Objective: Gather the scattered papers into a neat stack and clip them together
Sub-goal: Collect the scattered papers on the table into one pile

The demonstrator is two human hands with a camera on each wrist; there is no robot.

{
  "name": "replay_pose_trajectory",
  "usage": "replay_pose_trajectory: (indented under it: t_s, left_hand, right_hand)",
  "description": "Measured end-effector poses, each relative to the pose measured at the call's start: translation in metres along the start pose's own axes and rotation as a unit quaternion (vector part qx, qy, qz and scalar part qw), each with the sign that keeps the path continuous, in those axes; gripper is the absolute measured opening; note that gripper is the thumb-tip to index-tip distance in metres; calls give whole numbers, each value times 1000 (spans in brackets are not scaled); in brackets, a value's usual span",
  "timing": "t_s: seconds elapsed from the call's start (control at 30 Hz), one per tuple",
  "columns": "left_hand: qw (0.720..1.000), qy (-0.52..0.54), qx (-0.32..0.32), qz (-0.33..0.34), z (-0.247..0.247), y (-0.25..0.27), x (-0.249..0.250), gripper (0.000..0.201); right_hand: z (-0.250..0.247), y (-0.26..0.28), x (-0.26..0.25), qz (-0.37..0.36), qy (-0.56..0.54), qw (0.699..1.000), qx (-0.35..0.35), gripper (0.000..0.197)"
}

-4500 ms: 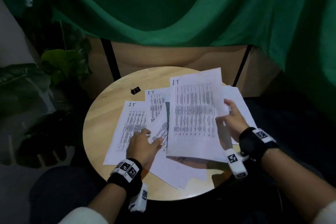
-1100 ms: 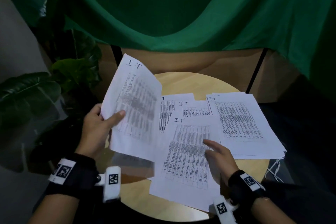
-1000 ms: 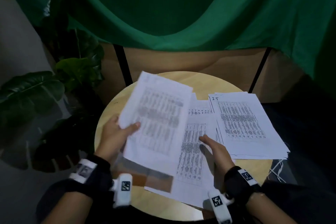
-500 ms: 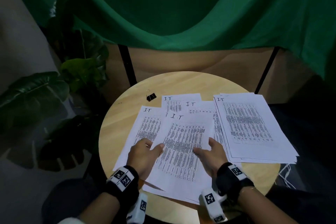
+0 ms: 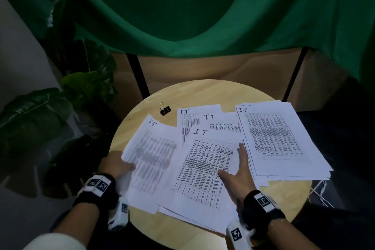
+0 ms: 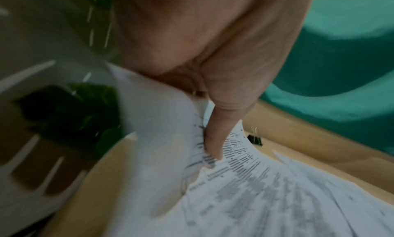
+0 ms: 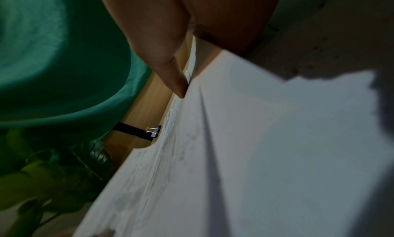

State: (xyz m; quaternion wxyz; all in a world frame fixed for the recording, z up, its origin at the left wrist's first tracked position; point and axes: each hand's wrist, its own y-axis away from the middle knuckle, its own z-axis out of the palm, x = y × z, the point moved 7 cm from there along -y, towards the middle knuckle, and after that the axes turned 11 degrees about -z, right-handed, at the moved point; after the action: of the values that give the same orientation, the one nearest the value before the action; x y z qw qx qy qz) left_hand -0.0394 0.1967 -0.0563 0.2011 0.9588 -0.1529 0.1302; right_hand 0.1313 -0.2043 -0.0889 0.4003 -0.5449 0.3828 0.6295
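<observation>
Half a second ago our left hand [image 5: 115, 163] lay flat on the leftmost sheet [image 5: 151, 160]; now it pinches that sheet's left edge, thumb [image 6: 215, 139] on the printed face and fingers hidden beneath, and the sheet has bowed up off the bench [image 5: 203, 95] and blurs in the head view. Our right hand [image 5: 238, 176] has slid a little to the right: it lies flat with fingers straight and thumb spread on the right part of the middle sheet [image 5: 203, 166], holding nothing. That sheet sits between our hands, over other loose sheets that jut out toward us. Just right of our right hand, the gathered stack [image 5: 284, 144] lies where it was, its edges uneven. Two more sheets [image 5: 203, 119] show beyond the hands, partly covered. The black binder clip [image 5: 165, 110] rests on bare wood beyond our left hand, apart from the papers, unmoved. Green cloth [image 5: 182, 16] hangs behind the bench, and a leafy plant [image 5: 40, 111] stands left of our left hand.
</observation>
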Motion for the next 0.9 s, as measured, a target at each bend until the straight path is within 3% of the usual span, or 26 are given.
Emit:
replay_pose_trajectory:
  t_s: [0.1, 0.17, 0.23, 0.3, 0.33, 0.47, 0.53, 0.57, 0.6, 0.63, 0.7, 0.77, 0.83, 0.9]
  left_hand:
    - [983, 114, 119, 87, -63, 41, 24, 11]
    - [950, 228, 141, 160, -102, 77, 41, 14]
    - [903, 361, 111, 207, -126, 110, 51, 23]
    - [859, 467, 40, 207, -125, 125, 58, 30]
    - [851, 486, 9, 197, -115, 128, 62, 31]
    - [859, 468, -73, 195, -51, 150, 89, 25]
    - [870, 437, -110, 201, -18, 168, 104, 23]
    - [874, 424, -125, 203, -2, 175, 111, 23]
    - [876, 416, -139, 201, 14, 180, 117, 23]
    - [876, 414, -150, 198, 29, 184, 122, 23]
    - [873, 415, -174, 187, 55, 188, 132, 23]
    - [868, 418, -206, 173, 80, 188, 140, 23]
    - [888, 386, -195, 156, 97, 176, 145, 32]
    - [938, 290, -144, 124, 110, 156, 144, 58]
  right_hand:
    - [4, 4, 6, 2, 41, 998, -42, 74]
    - [11, 8, 6, 36, 33, 996, -68, 62]
    - [16, 11, 3, 60, 6, 995, -76, 64]
    - [26, 16, -6, 73, -40, 994, -72, 69]
    - [29, 17, -13, 74, -58, 994, -62, 68]
    - [32, 0, -40, 58, -121, 990, -37, 31]
    - [25, -9, -45, 91, -152, 982, -61, 75]
    - [18, -13, -47, 95, -147, 983, -58, 85]
    - [11, -17, -51, 84, -145, 984, -58, 82]
    - [6, -19, -53, 66, -150, 984, -63, 70]
    - [-2, -18, -61, 32, -141, 988, -62, 27]
    - [-26, -21, -58, 25, -80, 996, -27, 25]
    - [-51, -25, -63, 21, -74, 997, 2, 33]
    - [-74, -32, -75, 8, -84, 996, 4, 39]
